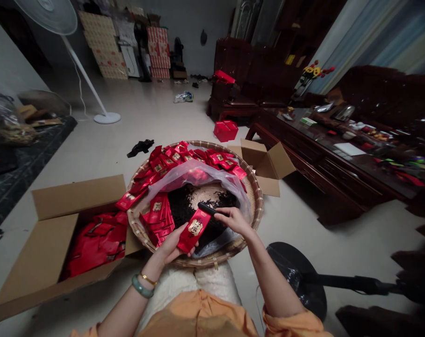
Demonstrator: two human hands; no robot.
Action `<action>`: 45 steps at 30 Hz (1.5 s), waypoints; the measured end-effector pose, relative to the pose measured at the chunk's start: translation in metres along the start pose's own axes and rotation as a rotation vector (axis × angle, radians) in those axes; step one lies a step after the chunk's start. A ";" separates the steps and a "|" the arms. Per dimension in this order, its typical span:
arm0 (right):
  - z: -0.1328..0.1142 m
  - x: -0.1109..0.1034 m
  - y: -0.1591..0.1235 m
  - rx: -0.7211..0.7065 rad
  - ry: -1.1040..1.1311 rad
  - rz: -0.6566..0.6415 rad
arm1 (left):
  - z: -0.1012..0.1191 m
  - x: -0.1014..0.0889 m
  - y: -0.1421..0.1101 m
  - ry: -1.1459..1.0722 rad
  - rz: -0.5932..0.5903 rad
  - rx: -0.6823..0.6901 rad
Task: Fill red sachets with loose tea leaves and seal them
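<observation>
Round bamboo tray (258,206) beneath, left fingers (179,231) clamp a slanting red packet (195,230), right fingers (226,211) a black bar (205,208) across its top.

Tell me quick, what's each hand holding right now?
Left hand: closed on a red foil-type packet with black lettering.
Right hand: closed, pinching a black stick-shaped tool across the packet's upper end.

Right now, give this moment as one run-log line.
left hand: holding red rectangular packet; right hand: holding slim black bar at packet's upper end; below: loose dark strands in translucent plastic bag, inside round woven basket
</observation>
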State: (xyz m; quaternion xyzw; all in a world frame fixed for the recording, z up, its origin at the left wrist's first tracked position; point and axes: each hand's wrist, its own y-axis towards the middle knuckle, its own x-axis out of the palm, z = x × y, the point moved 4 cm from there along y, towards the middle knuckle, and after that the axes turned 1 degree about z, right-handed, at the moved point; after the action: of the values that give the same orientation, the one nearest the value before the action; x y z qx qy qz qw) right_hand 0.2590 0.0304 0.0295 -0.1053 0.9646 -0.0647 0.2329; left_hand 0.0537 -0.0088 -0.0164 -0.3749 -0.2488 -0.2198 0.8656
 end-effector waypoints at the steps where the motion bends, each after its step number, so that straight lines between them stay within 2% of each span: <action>1: 0.000 0.000 0.000 0.001 0.001 -0.001 | 0.000 0.000 0.000 0.000 -0.003 0.002; 45: 0.008 0.004 -0.003 0.026 -0.002 0.017 | -0.005 -0.003 0.001 -0.006 -0.004 -0.019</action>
State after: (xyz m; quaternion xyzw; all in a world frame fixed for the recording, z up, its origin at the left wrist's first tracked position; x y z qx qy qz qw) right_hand 0.2598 0.0264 0.0218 -0.0943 0.9643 -0.0751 0.2358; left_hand 0.0530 -0.0109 -0.0219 -0.3834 -0.2501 -0.2225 0.8608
